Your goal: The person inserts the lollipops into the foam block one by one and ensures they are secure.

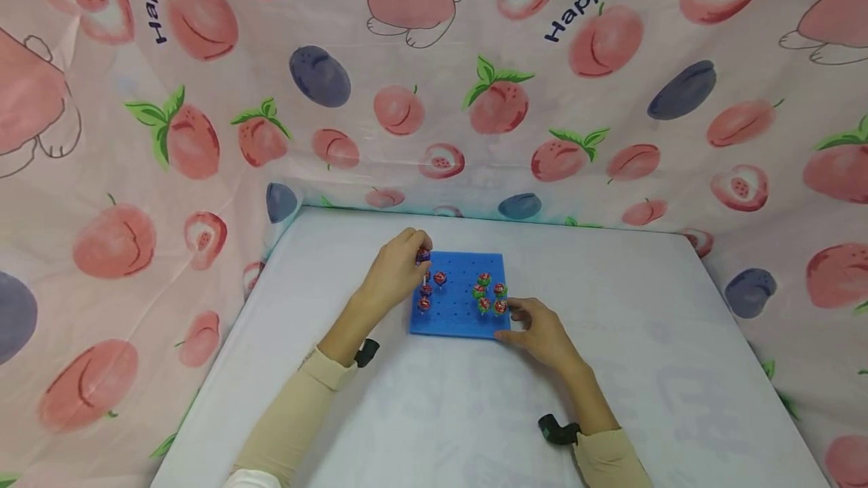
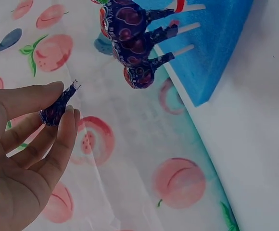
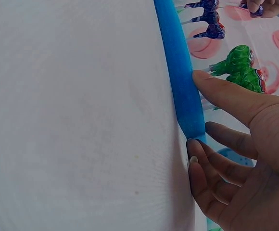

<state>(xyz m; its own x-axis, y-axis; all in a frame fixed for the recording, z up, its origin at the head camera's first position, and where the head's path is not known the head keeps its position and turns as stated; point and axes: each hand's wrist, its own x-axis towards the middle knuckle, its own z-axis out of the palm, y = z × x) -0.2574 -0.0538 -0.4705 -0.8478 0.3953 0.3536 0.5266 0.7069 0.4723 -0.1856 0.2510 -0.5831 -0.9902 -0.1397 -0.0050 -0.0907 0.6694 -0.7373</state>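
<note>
My left hand [image 1: 392, 268] pinches a purple-wrapped lollipop [image 2: 53, 113] between thumb and fingers, above the far left corner of a blue board with rows of small holes [image 1: 453, 322]. Purple-wrapped lollipops [image 2: 129, 34] stand upright in the board's left part, their white sticks in the holes. Several green-wrapped lollipops [image 3: 240, 67] stand in its right part. At the near right corner, my right hand [image 1: 542, 330] holds the board, the thumb against the front edge and the curled fingers by the right side. The held lollipop's stick is mostly hidden.
The board lies flat on a white-covered table [image 1: 678, 367]. A fruit-patterned cloth [image 1: 434, 81] hangs behind the table and along its sides. Dark wrist cameras sit at the left wrist [image 1: 367, 353] and the right wrist [image 1: 559, 430].
</note>
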